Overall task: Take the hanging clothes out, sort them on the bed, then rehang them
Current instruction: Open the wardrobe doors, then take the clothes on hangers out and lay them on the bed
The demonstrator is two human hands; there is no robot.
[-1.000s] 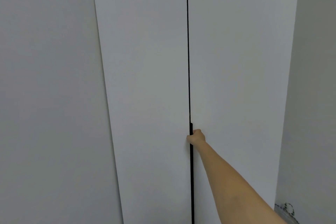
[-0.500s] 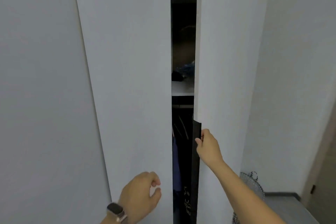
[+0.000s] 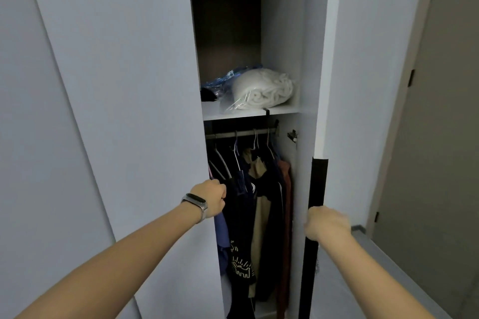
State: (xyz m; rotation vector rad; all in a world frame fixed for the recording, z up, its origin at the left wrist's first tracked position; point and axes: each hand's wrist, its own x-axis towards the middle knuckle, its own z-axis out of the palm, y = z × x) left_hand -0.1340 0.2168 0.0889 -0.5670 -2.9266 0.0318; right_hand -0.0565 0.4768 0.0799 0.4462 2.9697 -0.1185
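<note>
Two hands curled on two door edges, left hand (image 3: 211,201), right hand (image 3: 324,223); perhaps six hanging garments (image 3: 259,204).

Bare forearms, no sleeves; dark band with silver clasp (image 3: 196,203) on left wrist.

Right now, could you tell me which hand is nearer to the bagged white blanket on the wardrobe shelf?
Left. The left hand grips the left door's edge below and left of the bagged white blanket; the right hand holds the right door's black handle strip, lower and further off.
</note>
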